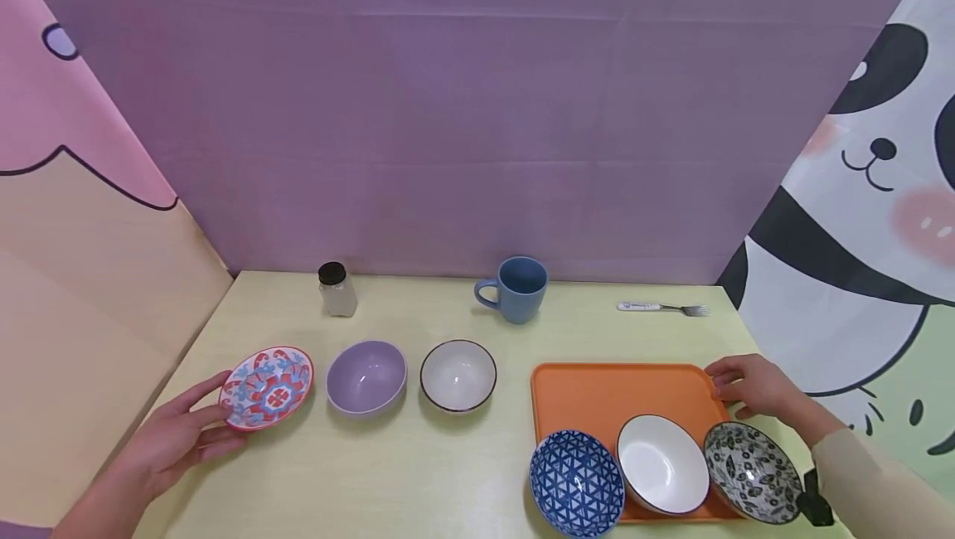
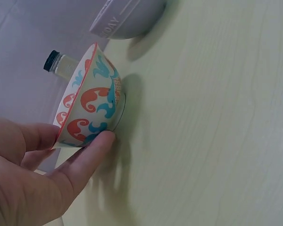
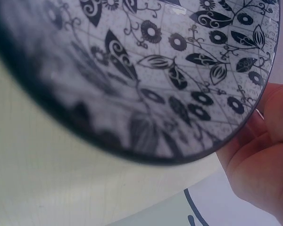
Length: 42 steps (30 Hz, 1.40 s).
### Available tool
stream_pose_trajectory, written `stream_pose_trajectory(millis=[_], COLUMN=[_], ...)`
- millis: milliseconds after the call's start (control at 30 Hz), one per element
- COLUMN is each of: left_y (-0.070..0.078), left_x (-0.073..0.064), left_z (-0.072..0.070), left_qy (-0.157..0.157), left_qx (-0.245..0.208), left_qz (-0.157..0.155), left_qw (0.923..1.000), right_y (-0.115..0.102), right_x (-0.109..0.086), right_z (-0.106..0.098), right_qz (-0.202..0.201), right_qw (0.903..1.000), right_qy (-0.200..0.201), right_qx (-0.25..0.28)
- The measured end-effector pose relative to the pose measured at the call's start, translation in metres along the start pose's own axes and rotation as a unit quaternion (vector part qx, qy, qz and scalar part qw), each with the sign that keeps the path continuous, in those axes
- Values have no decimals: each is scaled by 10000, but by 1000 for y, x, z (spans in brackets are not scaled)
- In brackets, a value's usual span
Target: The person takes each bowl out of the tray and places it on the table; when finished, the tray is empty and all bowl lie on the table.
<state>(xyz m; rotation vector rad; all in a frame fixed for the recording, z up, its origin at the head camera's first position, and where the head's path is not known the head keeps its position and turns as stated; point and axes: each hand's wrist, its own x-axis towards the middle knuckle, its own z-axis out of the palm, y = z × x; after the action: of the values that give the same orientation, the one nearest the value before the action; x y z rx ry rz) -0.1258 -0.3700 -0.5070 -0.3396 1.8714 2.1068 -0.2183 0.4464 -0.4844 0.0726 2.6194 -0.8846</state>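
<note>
My left hand (image 1: 175,439) pinches the rim and side of a small bowl (image 1: 267,388) with a red and blue pattern. In the left wrist view the fingers sit at that bowl's near edge, and its shadow falls on the table. My right hand (image 1: 757,386) grips the right edge of an orange tray (image 1: 597,394) with bent fingers; in the right wrist view a black-and-white floral bowl (image 3: 170,80) hides the fingertips. At the tray's front stand a blue patterned bowl (image 1: 577,483), a white bowl (image 1: 662,464) and the floral bowl, which overlaps the right corner.
A purple bowl (image 1: 366,377) and a white bowl with a dark rim (image 1: 458,376) stand mid-table. Behind them are a black-lidded jar (image 1: 338,290), a blue mug (image 1: 522,290) and a fork (image 1: 662,308). Cloth-like walls close off the back and sides.
</note>
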Motion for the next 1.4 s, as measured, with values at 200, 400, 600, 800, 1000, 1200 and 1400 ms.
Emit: stream_pose_trajectory(millis=[200, 400, 600, 800, 1000, 1200, 1400], left_y=[6, 12, 23, 42, 54, 55, 47], left_x=[0, -4, -13, -26, -33, -33, -32], left_z=[-1, -1, 7, 32, 73, 120, 160], left_qy=[141, 449, 1228, 1489, 1033, -89, -1141], left_qx=[973, 2041, 3282, 3553, 3374, 2703, 2165], left_qz=[6, 508, 1327, 1775, 1990, 2217, 1726], left_qw=[9952, 9766, 9271, 9056, 9143, 9369, 9541], right_y=[0, 1, 2, 0, -1, -4, -3], right_x=[0, 0, 0, 1, 2, 3, 2], right_z=[0, -2, -3, -4, -4, -5, -1], right_qz=[46, 31, 42, 85, 46, 93, 95], right_qw=[9998, 9998, 9997, 9995, 9995, 9997, 9997], right_qy=[-41, -62, -172, -221, -233, -158, -80], right_qx=[184, 176, 178, 205, 200, 134, 202])
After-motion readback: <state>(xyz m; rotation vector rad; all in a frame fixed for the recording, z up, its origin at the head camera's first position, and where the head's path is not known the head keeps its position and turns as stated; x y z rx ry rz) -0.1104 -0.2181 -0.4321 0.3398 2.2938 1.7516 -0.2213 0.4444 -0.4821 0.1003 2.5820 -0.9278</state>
